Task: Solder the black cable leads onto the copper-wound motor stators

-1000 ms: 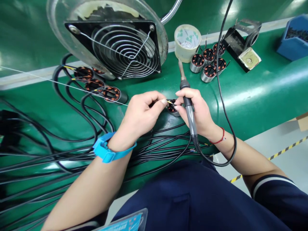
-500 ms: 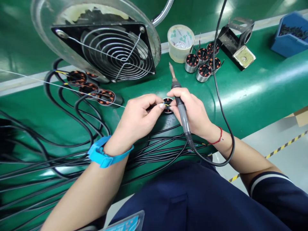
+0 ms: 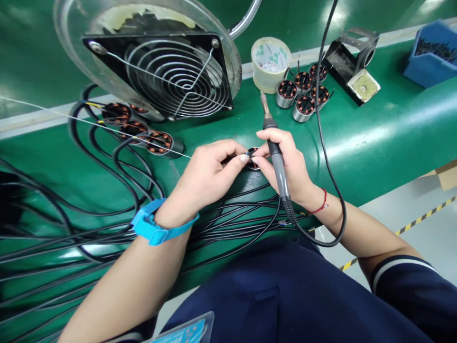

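Note:
My left hand point(image 3: 214, 171) pinches the end of a black cable, with thin coloured wires point(image 3: 247, 154) showing at its fingertips. My right hand point(image 3: 294, 169) has a soldering iron point(image 3: 280, 166) lying between thumb and fingers, its tip pointing up and away. Thumb and forefinger of that hand also close at the wire ends, meeting the left fingertips. Just behind and below the fingertips stands a round motor stator point(image 3: 253, 166), partly covered by them. A thin pale strand point(image 3: 153, 144) runs from the left edge to my left hand; its end is hidden.
A fume fan point(image 3: 185, 85) with a wire guard stands behind my left hand. Several stators point(image 3: 303, 108) sit beside a tape roll point(image 3: 271, 71). Further right are an iron stand point(image 3: 352, 71) and a blue bin point(image 3: 430, 66). Black cables point(image 3: 228, 228) cross the front of the green table.
The view has shifted slightly. My right fingers have closed in on the wire ends, and the yellow wire seen before is now covered. Both hands keep their holds.

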Action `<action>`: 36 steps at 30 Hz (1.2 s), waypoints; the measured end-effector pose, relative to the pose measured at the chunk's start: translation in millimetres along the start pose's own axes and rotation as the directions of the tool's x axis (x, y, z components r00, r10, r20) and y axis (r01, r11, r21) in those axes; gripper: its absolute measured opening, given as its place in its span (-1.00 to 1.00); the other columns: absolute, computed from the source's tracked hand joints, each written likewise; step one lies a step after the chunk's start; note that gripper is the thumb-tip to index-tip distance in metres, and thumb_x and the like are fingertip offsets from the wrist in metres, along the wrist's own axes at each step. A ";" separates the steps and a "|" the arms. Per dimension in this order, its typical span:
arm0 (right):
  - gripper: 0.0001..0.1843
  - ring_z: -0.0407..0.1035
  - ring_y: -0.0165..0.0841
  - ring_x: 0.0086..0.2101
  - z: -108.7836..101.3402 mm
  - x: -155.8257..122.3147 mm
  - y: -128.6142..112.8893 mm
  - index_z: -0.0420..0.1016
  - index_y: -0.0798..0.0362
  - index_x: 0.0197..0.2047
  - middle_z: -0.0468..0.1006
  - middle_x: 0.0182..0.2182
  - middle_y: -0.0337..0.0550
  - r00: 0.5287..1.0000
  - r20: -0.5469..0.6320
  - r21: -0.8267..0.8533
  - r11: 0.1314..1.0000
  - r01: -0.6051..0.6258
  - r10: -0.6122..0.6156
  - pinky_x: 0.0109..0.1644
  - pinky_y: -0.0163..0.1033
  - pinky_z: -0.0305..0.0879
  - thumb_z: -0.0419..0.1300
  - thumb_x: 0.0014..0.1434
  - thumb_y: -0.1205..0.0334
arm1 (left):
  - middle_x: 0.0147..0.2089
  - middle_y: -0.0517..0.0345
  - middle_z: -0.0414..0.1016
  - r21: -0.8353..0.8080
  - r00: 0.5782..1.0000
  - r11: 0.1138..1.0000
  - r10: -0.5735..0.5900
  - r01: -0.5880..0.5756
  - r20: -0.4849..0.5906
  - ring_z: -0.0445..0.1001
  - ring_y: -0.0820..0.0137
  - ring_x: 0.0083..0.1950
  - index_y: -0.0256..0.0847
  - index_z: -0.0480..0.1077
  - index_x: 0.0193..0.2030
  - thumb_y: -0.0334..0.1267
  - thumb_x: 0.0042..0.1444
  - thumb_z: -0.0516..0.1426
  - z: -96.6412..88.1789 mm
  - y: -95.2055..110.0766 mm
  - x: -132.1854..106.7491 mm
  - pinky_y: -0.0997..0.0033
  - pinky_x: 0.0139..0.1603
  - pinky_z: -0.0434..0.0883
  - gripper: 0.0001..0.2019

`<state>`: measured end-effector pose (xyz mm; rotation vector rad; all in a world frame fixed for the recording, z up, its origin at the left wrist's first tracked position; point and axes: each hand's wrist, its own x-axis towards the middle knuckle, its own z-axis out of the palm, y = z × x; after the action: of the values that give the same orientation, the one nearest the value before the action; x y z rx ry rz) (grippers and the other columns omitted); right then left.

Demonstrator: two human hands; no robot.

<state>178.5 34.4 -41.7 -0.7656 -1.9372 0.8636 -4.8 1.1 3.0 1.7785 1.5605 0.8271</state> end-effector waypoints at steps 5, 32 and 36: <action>-0.53 0.54 -0.37 -0.19 -1.7 0.9 0.1 0.17 -0.10 0.25 0.57 -0.18 -0.30 1.000 -0.002 0.005 1.000 -0.006 0.006 0.03 -0.18 0.53 0.14 0.33 0.35 | -0.43 0.22 0.45 -0.021 1.000 1.000 -0.011 0.011 -0.009 0.35 0.42 -0.39 -0.20 0.47 -0.35 -0.14 0.22 0.08 1.0 -2.0 -0.1 0.42 -0.30 0.30 -0.77; -0.72 0.58 -0.30 -0.25 -53.0 2.2 6.3 0.43 -0.06 0.12 0.60 -0.23 -0.22 0.971 -0.230 -0.116 0.992 0.046 -0.072 -0.02 -0.06 0.56 0.18 0.36 0.29 | -0.29 0.15 0.65 0.311 0.964 0.927 -0.250 0.210 0.094 0.52 0.27 -0.29 -0.14 0.55 -0.32 -0.01 0.18 0.15 -86.2 -21.8 -19.6 0.32 -0.22 0.40 -0.73; -0.72 0.56 -0.30 -0.29 -54.5 2.2 -0.3 0.44 -0.07 0.11 0.61 -0.28 -0.24 0.977 -0.183 -0.132 0.988 0.081 -0.105 -0.08 -0.07 0.55 0.19 0.35 0.33 | -0.27 0.19 0.67 0.410 0.951 0.860 -0.298 0.305 -0.081 0.53 0.19 -0.23 -0.07 0.58 -0.29 0.06 0.15 0.21 -115.5 -41.0 -29.7 0.20 -0.12 0.41 -0.73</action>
<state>225.3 50.8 -19.1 -0.7934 -1.8534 0.5951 -124.1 -18.3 39.3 1.7373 2.0811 0.3687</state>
